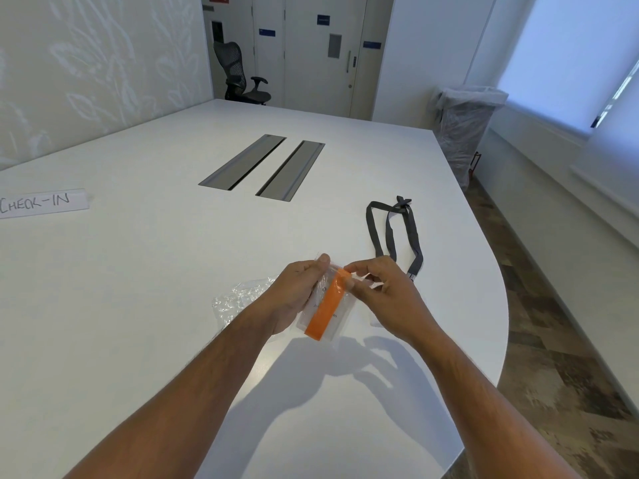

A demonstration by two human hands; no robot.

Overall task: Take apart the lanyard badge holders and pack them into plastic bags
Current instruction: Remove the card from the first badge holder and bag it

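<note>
A clear badge holder [323, 311] with an orange-striped card inside is held above the white table [138, 288]. My left hand [297, 292] grips its left side, thumb at the top corner. My right hand [383, 292] pinches the holder's top edge at the orange stripe. A grey lanyard [394, 233] lies loose on the table beyond my right hand, detached from the holder. A crumpled clear plastic bag [238, 299] rests on the table under my left wrist, partly hidden by it.
Two grey cable hatches [262, 165] are set into the table's middle. A paper strip reading CHECK-IN [43, 203] lies at the far left. The table's curved edge [503, 305] runs close on the right. A lined bin [463, 129] and an office chair [242, 76] stand beyond.
</note>
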